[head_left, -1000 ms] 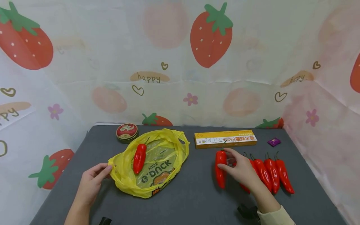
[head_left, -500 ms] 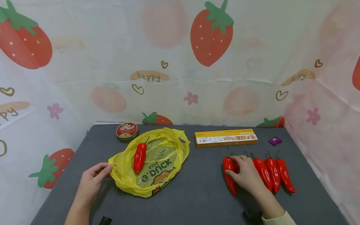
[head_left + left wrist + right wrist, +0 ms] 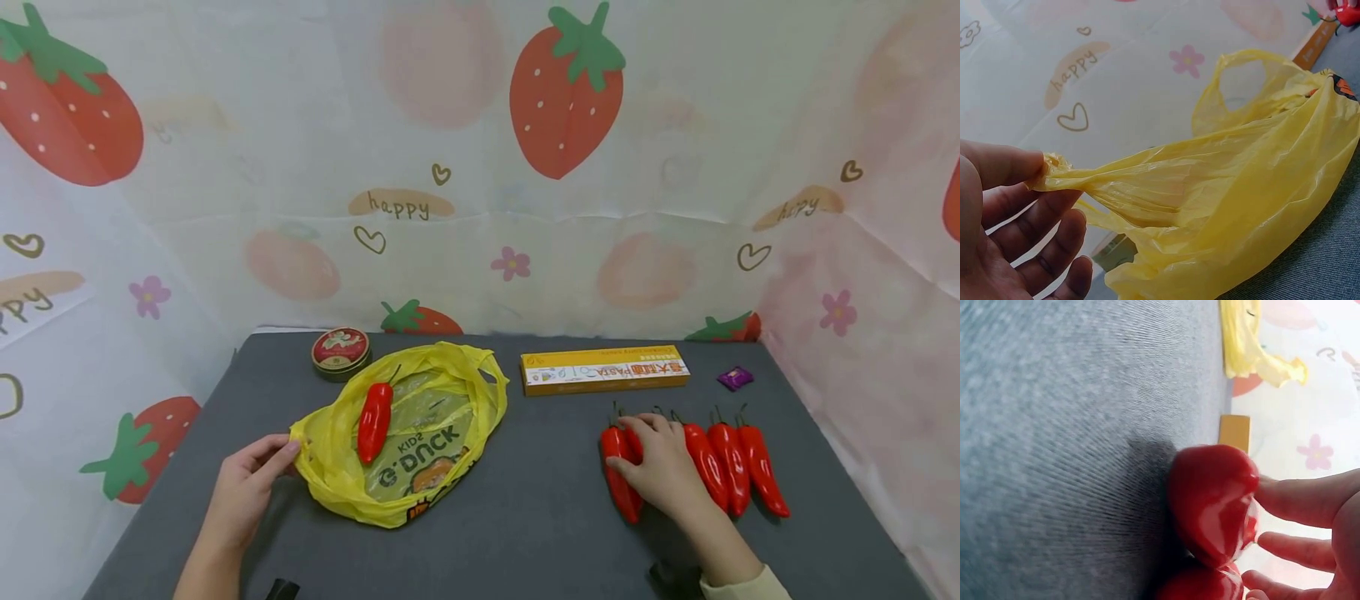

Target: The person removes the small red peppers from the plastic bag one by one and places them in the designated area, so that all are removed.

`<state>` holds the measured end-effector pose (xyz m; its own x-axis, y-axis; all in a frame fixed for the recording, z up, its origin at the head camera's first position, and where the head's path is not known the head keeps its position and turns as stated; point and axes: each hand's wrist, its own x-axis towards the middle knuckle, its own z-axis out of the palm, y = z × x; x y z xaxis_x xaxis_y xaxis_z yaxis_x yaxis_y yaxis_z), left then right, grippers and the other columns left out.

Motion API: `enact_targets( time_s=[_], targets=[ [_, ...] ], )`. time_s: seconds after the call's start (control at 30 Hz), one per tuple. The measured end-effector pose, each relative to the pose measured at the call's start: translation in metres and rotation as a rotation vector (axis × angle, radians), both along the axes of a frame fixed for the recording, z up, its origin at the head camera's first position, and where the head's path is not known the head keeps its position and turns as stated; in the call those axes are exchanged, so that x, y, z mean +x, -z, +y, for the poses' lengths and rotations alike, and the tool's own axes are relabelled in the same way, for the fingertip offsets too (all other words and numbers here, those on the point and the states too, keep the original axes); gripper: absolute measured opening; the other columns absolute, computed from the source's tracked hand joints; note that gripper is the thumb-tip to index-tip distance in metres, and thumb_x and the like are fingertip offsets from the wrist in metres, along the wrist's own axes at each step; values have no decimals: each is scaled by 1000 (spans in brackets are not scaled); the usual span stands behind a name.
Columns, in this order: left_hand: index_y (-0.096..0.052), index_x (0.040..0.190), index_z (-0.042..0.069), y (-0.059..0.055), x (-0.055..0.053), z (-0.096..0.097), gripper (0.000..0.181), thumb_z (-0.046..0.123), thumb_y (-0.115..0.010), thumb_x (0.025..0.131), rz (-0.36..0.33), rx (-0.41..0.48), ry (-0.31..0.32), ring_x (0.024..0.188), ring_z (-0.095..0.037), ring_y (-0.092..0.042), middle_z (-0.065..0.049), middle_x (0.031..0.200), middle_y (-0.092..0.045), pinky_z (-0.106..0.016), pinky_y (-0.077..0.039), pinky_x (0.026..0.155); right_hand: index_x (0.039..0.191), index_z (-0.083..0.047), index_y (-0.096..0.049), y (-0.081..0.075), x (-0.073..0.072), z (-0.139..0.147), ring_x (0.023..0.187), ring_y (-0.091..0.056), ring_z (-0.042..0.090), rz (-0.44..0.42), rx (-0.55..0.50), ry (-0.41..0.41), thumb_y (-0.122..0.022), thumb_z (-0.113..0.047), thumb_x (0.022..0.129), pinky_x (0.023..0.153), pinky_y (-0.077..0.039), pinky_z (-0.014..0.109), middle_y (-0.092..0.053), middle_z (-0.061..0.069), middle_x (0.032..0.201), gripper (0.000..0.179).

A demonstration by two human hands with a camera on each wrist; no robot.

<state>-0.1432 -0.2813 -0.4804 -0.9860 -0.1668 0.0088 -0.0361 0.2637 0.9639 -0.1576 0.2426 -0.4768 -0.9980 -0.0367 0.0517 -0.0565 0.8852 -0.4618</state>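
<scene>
My left hand (image 3: 243,483) pinches the rim of a yellow plastic bag (image 3: 330,492) between thumb and fingers. The bag lies open on the table, and one glossy red chili pepper (image 3: 374,422) is inside it. In the left wrist view the pinched edge is drawn out into folds. At the right, my right hand (image 3: 663,467) has its thumb and fingers on the leftmost red chili pepper (image 3: 621,492) of a row. Right beside it lies a second pepper (image 3: 1200,587), partly hidden by the hand. Farther right are more red chili peppers (image 3: 733,471), stems pointing away.
Behind the bag stands a round tin with a red lid (image 3: 341,350). A yellow pasta box (image 3: 604,371) lies along the back of the grey table (image 3: 525,500). To its right is a small purple packet (image 3: 736,378). A strawberry-print cloth (image 3: 480,167) hangs behind.
My right hand has moved to the right with the red chili pepper and brought it down beside the others. My left hand and the yellow bag stay as they were.
</scene>
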Motion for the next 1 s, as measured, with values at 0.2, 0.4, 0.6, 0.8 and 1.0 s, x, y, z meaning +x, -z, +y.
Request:
enact_targets(
  time_s=[0.2, 0.4, 0.6, 0.8, 1.0],
  targets=[
    [-65, 116, -10, 0, 1, 0, 37, 24, -61, 102, 17, 29, 3, 78, -9, -64, 10, 87, -68, -25, -57, 72, 137, -6, -60, -8, -2, -2, 128, -39, 47, 15, -56, -9, -80, -26, 86, 98, -44, 66, -49, 27, 141, 59],
    [-66, 115, -7, -1, 2, 0, 38, 27, -61, 102, 14, 15, 7, 79, -9, -65, 12, 88, -68, -26, -57, 74, 137, -7, -60, -14, -6, -11, 128, -46, 46, 98, -129, -66, -80, -24, 87, 98, -47, 64, -52, 23, 141, 56],
    [-66, 116, -8, -1, 3, -1, 39, 29, -60, 103, 13, -1, 7, 79, -9, -64, 12, 88, -68, -26, -57, 75, 137, -11, -61, -28, -13, -32, 111, -60, 35, 156, -178, -127, -82, -25, 86, 88, -54, 53, -60, 16, 134, 56],
    [-66, 117, -8, 2, 2, -3, 39, 27, -60, 103, -3, 10, -8, 79, -10, -64, 11, 88, -68, -25, -57, 74, 137, -14, -61, -38, -23, -53, 97, -63, 25, 152, -226, -178, -82, -25, 86, 70, -53, 32, -62, 12, 132, 57],
    [-66, 119, -7, 1, 1, -2, 40, 29, -60, 103, -5, -1, -10, 80, -10, -64, 12, 88, -68, -26, -57, 75, 139, -11, -60, -40, -31, -76, 106, -62, 25, 130, -248, -210, -82, -25, 86, 75, -55, 34, -63, 11, 133, 60]
  ],
)
